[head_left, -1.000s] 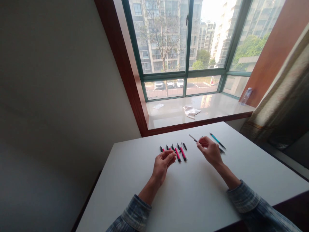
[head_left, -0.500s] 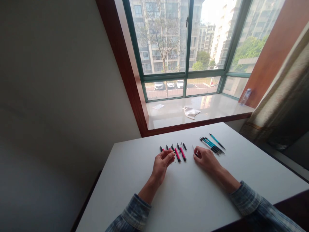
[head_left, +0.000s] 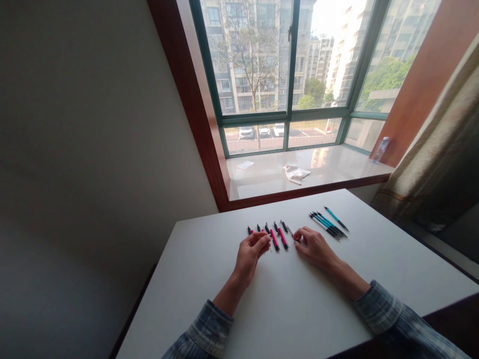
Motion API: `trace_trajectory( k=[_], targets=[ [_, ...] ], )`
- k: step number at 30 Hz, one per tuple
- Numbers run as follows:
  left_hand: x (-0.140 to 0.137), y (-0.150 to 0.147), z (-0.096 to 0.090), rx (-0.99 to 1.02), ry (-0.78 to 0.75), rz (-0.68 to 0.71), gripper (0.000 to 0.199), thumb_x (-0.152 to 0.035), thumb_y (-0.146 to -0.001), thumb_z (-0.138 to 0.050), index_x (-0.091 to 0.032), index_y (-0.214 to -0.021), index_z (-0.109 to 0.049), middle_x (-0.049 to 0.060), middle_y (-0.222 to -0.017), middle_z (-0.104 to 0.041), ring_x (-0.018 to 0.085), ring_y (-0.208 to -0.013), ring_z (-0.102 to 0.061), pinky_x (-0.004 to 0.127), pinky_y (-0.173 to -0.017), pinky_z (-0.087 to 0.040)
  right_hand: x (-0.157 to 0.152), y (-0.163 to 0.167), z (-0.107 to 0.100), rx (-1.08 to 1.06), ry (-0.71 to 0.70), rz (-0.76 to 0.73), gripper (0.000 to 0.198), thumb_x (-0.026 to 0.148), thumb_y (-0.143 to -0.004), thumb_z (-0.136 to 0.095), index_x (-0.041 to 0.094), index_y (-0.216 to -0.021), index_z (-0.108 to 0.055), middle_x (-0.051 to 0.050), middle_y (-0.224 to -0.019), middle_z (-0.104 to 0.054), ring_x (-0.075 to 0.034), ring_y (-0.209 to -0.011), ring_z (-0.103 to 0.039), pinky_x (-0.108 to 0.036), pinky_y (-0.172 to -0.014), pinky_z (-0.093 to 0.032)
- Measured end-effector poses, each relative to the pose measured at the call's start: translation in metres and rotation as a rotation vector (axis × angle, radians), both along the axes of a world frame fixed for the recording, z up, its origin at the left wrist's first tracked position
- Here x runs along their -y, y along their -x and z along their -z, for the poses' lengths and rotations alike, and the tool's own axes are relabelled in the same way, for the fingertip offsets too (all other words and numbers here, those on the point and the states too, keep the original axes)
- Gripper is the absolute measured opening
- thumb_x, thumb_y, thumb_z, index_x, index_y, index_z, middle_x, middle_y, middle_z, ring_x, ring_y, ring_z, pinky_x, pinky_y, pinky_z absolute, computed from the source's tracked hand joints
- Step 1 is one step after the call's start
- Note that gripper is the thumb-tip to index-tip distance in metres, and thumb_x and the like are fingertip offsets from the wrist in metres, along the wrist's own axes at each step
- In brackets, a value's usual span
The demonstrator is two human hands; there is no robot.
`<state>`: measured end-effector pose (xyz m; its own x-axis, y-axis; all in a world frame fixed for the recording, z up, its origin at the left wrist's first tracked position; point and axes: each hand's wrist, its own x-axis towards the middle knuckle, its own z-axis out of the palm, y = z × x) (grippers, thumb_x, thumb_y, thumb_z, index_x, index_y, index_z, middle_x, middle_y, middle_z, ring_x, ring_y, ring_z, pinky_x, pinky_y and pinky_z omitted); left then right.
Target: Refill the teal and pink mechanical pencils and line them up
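My left hand (head_left: pixel 250 254) is closed in a pinch at the near left end of a row of pen parts; a thin sliver shows below its fingertips, too small to name. Pink pen barrels (head_left: pixel 274 240) with black ends lie beside those fingers, and several black pen tips (head_left: pixel 284 226) lie just behind them. To the right of the row, my right hand (head_left: pixel 313 245) has its fingers closed on a white pen barrel (head_left: pixel 290 231) with a dark end, low over the tabletop. Its near end is partly hidden by the fingers.
Several pens with teal and white barrels (head_left: pixel 327 224) lie grouped at the back right of the white table (head_left: pixel 284 309), one teal pen (head_left: pixel 336 218) apart from them. Behind stands a window sill with a white cloth (head_left: pixel 296 174) and a clear bottle (head_left: pixel 380 150).
My right hand has moved a little to the left with the white pen barrel, bringing it beside the row of pen parts. My left hand has hardly moved.
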<state>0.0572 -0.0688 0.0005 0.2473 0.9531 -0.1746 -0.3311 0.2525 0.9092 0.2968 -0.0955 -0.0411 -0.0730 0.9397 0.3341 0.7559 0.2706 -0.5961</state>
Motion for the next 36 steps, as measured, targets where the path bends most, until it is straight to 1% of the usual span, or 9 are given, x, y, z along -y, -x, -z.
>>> trace_trajectory(
  k=[7, 12, 18, 21, 24, 27, 31, 34, 36],
  targets=[
    [-0.001, 0.0, 0.002, -0.018, -0.02, 0.012, 0.03, -0.033, -0.067, -0.091, -0.016, -0.088, -0.077, 0.006, -0.09, -0.073, 0.015, -0.082, -0.066, 0.031, -0.087, -0.053, 0.0, 0.004, -0.001, -0.005, 0.009, -0.032, 0.012, 0.019, -0.087, -0.059, 0.022, -0.094, -0.069, -0.004, -0.092, -0.066, -0.018, -0.075, -0.061, -0.03, -0.076, -0.047],
    [-0.003, 0.0, 0.005, -0.108, -0.1, 0.031, 0.03, -0.037, -0.071, -0.088, -0.016, -0.089, -0.079, 0.008, -0.092, -0.075, 0.017, -0.082, -0.066, 0.031, -0.084, -0.053, 0.002, 0.006, -0.004, -0.032, -0.018, -0.056, 0.01, 0.02, -0.088, -0.062, 0.023, -0.095, -0.07, -0.003, -0.096, -0.067, -0.017, -0.075, -0.061, -0.03, -0.075, -0.048],
    [0.0, -0.001, 0.003, -0.144, -0.143, 0.073, 0.032, -0.038, -0.071, -0.088, -0.015, -0.091, -0.081, 0.01, -0.092, -0.077, 0.02, -0.083, -0.068, 0.034, -0.085, -0.054, 0.003, 0.027, -0.021, -0.283, -0.166, -0.099, 0.009, 0.03, -0.093, -0.065, 0.023, -0.096, -0.071, -0.003, -0.088, -0.072, -0.019, -0.076, -0.063, -0.031, -0.073, -0.05],
    [0.002, -0.001, 0.0, -0.156, -0.141, 0.111, 0.034, -0.039, -0.07, -0.089, -0.014, -0.092, -0.081, 0.011, -0.091, -0.078, 0.022, -0.085, -0.069, 0.035, -0.085, -0.054, 0.001, 0.042, -0.026, -0.395, -0.16, -0.142, 0.018, 0.038, -0.092, -0.069, 0.023, -0.101, -0.074, -0.004, -0.085, -0.075, -0.019, -0.074, -0.065, -0.032, -0.072, -0.052],
    [0.003, -0.001, -0.001, -0.149, -0.144, 0.135, 0.034, -0.04, -0.07, -0.089, -0.015, -0.092, -0.082, 0.012, -0.092, -0.079, 0.023, -0.085, -0.07, 0.035, -0.085, -0.054, -0.001, 0.051, -0.025, -0.441, -0.157, -0.153, 0.023, 0.044, -0.092, -0.069, 0.023, -0.094, -0.077, -0.004, -0.079, -0.075, -0.019, -0.071, -0.065, -0.032, -0.07, -0.053],
    [0.003, -0.001, -0.001, -0.142, -0.146, 0.136, 0.033, -0.041, -0.071, -0.088, -0.015, -0.092, -0.082, 0.012, -0.092, -0.079, 0.023, -0.084, -0.071, 0.036, -0.085, -0.054, -0.001, 0.055, -0.024, -0.482, -0.162, -0.162, 0.023, 0.044, -0.091, -0.071, 0.022, -0.091, -0.077, -0.004, -0.08, -0.076, -0.019, -0.071, -0.066, -0.032, -0.069, -0.054],
    [0.004, -0.002, 0.0, -0.139, -0.156, 0.16, 0.034, -0.042, -0.073, -0.086, -0.014, -0.093, -0.081, 0.012, -0.09, -0.079, 0.023, -0.084, -0.071, 0.037, -0.086, -0.054, 0.0, 0.057, -0.024, -0.587, -0.113, -0.196, 0.021, 0.042, -0.088, -0.075, 0.022, -0.093, -0.076, -0.004, -0.081, -0.076, -0.019, -0.072, -0.069, -0.032, -0.07, -0.056],
    [0.003, -0.003, -0.001, -0.194, -0.181, 0.163, 0.04, -0.043, -0.074, -0.085, -0.014, -0.102, -0.079, 0.012, -0.088, -0.078, 0.022, -0.08, -0.071, 0.035, -0.08, -0.055, -0.006, 0.052, -0.025, -0.638, -0.106, -0.193, 0.021, 0.041, -0.09, -0.073, 0.021, -0.093, -0.075, -0.005, -0.085, -0.076, -0.021, -0.078, -0.071, -0.033, -0.073, -0.058],
    [0.002, -0.002, -0.001, -0.267, -0.215, 0.132, 0.048, -0.043, -0.075, -0.085, -0.015, -0.112, -0.075, 0.009, -0.084, -0.077, 0.019, -0.07, -0.068, 0.032, -0.071, -0.054, -0.014, 0.041, -0.026, -0.586, -0.152, -0.137, 0.02, 0.041, -0.092, -0.071, 0.021, -0.094, -0.076, -0.006, -0.089, -0.076, -0.022, -0.082, -0.07, -0.035, -0.076, -0.057]
  ],
)
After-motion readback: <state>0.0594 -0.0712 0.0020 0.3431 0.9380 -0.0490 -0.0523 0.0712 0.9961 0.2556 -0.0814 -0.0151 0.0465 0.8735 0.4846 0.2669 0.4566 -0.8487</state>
